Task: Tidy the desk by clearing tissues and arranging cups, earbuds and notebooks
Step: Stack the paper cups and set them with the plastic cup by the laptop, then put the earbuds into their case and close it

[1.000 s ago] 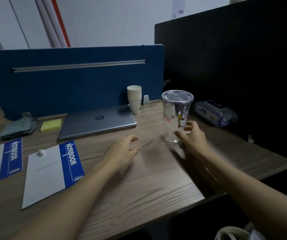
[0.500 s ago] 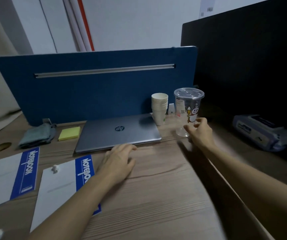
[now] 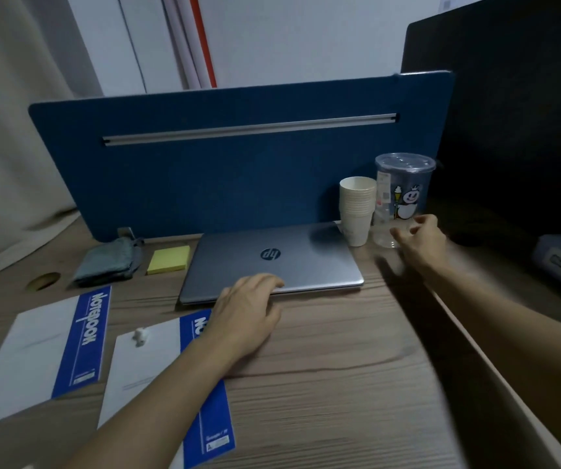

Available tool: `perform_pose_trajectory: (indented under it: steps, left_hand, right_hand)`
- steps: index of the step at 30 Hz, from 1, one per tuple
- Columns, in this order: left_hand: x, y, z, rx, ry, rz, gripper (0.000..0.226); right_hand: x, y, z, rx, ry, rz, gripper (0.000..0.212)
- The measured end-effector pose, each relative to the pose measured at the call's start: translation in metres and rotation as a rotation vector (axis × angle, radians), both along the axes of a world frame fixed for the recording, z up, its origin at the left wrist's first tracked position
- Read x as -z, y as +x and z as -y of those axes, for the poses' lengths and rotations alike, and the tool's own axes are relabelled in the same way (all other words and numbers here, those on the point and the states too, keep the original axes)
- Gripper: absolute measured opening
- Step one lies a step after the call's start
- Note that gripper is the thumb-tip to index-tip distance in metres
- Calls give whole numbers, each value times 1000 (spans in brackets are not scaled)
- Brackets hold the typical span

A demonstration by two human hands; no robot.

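Sweeping from the left edge of the desk, two notebooks are lying flat and askew: the left notebook sits apart from the right notebook, which is carrying a small white earbud on its cover. The left hand is resting palm down with fingers loosely spread, holding nothing, its fingertips touching the front edge of the closed laptop and its forearm crossing the right notebook. Behind the laptop's right corner, a stack of paper cups is standing upright, the top cup appearing empty. Just beside it, the clear plastic cup is standing upright with its lid on and looks empty, though blur is making that hard to confirm. The right hand is hovering by the cup's base with fingers curled open; whether it is touching the wall is unclear, but it is gripping nothing. Judging the step as parking this cup next to the stack, doing it well means letting go cleanly without nudging either cup over.
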State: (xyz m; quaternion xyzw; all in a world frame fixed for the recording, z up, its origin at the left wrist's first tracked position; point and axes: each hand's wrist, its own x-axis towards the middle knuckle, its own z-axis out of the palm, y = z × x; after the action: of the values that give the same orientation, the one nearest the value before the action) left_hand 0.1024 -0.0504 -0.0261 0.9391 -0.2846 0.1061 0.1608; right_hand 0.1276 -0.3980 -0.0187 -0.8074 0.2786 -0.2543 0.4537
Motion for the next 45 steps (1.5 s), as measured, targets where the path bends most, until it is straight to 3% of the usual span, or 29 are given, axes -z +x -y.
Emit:
perform_pose_trajectory:
  steps: [6,19,27,34,40,45]
  left_hand:
    - [-13,-13,-22,-36,-2,-16,40]
    - [-40,-70,-112,-169,-77,-56,40]
    - [-44,-93,-191,-279,-118,-87,35]
    - [-35,-104,-280,-359,-125,-226,33]
    - [-35,-124,-333,-320,-155,-379,32]
    - [-33,-146,-358,-259,-165,-555,46]
  right_hand:
    - [2,-23,-19,19,-40,26,52]
    - [-13,-105,-125,-345,-149,44,40]
    - [-19,-116,-206,-496,-256,1,29]
    - [-3,-112,-304,-720,-291,-84,17]
    - [4,-111,-382,-849,-356,-39,13]
    - [4,-110,-422,-919,-297,-62,10]
